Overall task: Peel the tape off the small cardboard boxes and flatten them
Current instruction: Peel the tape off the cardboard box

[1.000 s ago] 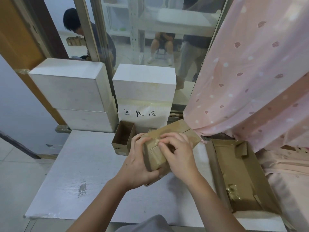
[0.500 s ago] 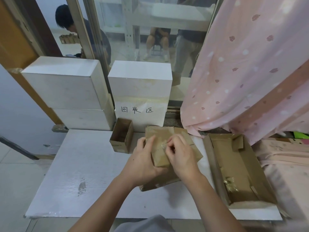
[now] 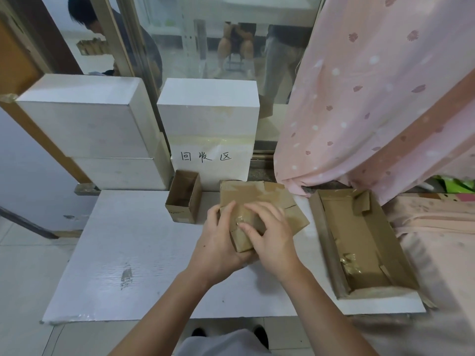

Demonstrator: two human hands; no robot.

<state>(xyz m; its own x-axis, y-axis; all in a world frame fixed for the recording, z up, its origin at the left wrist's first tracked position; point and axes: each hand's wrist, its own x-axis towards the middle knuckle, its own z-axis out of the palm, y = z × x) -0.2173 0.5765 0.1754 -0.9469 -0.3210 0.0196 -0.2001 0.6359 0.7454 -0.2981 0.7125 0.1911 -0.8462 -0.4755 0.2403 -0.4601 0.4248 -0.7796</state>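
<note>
From the head view: a brown cardboard box (image 3: pixel 259 201), taped and glossy on top, partly collapsed, held just above the white tabletop (image 3: pixel 123 253), long axis running away from the body. Left hand (image 3: pixel 218 245) cupped under its near end, gripping; right hand (image 3: pixel 272 235) pinching at shiny tape (image 3: pixel 240 222). Beside it, an open small carton (image 3: pixel 183 196) and a shallow cardboard tray (image 3: pixel 359 242).

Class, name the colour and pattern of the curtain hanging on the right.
Pink curtain, with white dots and small darker leaf-like marks; head view.
</note>
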